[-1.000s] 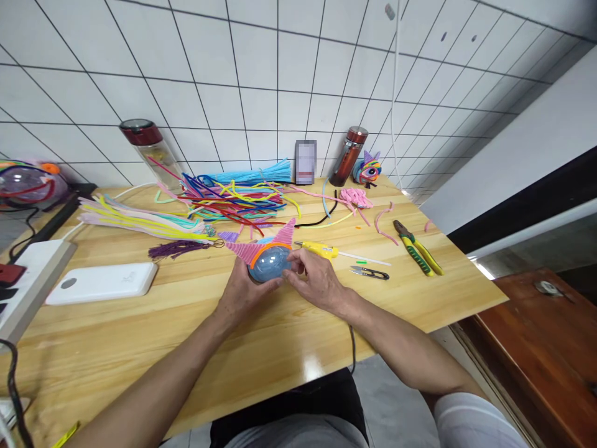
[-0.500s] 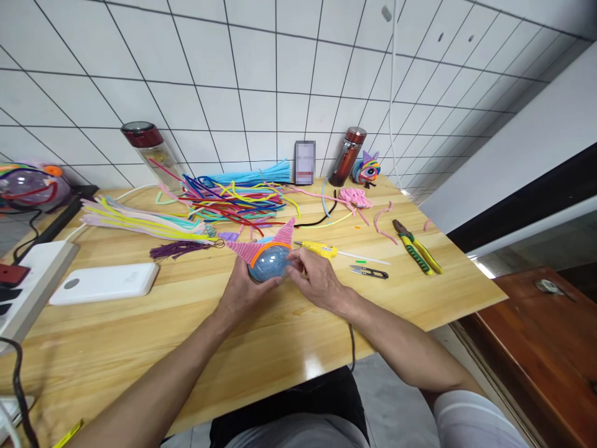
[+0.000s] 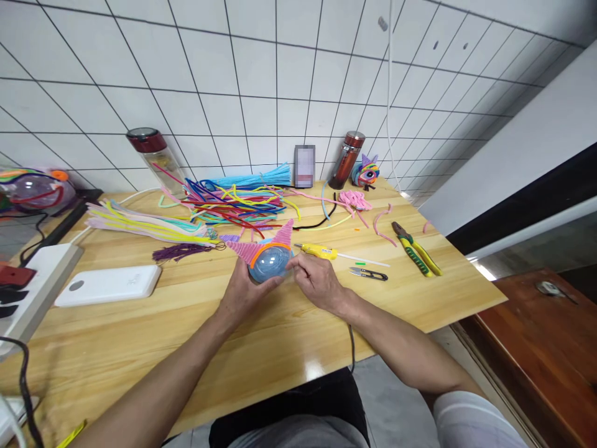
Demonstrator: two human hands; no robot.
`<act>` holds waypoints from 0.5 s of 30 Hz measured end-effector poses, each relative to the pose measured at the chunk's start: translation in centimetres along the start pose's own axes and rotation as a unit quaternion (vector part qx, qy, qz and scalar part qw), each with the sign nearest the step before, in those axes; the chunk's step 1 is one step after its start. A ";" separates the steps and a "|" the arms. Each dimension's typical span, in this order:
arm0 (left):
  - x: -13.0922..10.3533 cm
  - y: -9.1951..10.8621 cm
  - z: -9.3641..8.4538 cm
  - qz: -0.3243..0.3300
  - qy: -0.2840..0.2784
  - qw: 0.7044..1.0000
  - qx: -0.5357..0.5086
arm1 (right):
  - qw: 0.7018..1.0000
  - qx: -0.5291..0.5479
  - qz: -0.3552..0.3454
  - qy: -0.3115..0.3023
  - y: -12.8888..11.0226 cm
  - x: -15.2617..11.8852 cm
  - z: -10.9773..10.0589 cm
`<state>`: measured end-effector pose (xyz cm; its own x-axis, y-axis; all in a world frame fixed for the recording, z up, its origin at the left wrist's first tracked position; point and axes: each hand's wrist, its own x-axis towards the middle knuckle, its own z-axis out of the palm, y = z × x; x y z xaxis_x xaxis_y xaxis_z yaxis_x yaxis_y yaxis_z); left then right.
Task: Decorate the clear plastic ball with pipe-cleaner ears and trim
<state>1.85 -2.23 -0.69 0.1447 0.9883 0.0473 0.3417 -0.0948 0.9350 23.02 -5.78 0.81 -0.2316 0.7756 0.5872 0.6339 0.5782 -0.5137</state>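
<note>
A clear, bluish ball (image 3: 270, 264) with an orange band and two pink pointed ears sits low over the wooden table. My left hand (image 3: 245, 289) holds it from the left and below, thumb across its lower front. At the ball's right edge, my right hand (image 3: 314, 278) has its fingers bent together; whether anything small is pinched between them is hidden. Just beyond that hand lies a yellow glue gun (image 3: 319, 251) with a pale stick at its rear. Black-handled snips (image 3: 369, 274) rest to the right.
Colourful pipe cleaners (image 3: 237, 200) pile up behind the ball. Pliers (image 3: 416, 249) lie on the right. At the back stand a phone (image 3: 305, 167), a red-brown flask (image 3: 347, 160) and a glass bottle (image 3: 156, 157). A white power bank (image 3: 109, 285) and a power strip (image 3: 41, 286) are at left.
My right fingers have shifted slightly and curled more at the ball's right edge. My left hand keeps its hold. The view has moved a little.
</note>
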 end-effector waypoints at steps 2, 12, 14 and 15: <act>0.0 0.2 0.0 0.001 -0.001 1.000 -0.005 | 1.000 -0.003 0.005 -0.005 0.0 0.0 0.1; 0.0 0.1 0.0 -0.009 0.000 1.000 0.000 | 1.000 0.000 0.021 -0.006 -0.3 0.3 0.0; 0.0 0.1 0.0 -0.009 -0.002 1.000 0.002 | 1.000 0.001 0.016 -0.005 -0.3 0.3 -0.1; 0.0 0.1 0.0 -0.008 -0.003 1.000 0.004 | 1.000 0.001 0.014 -0.005 -0.4 0.3 -0.1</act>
<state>1.91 -2.21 -0.62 0.1448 0.9890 0.0300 0.3513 -0.0797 0.9329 22.78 -5.77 1.27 -0.2215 0.7937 0.5666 0.6386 0.5571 -0.5308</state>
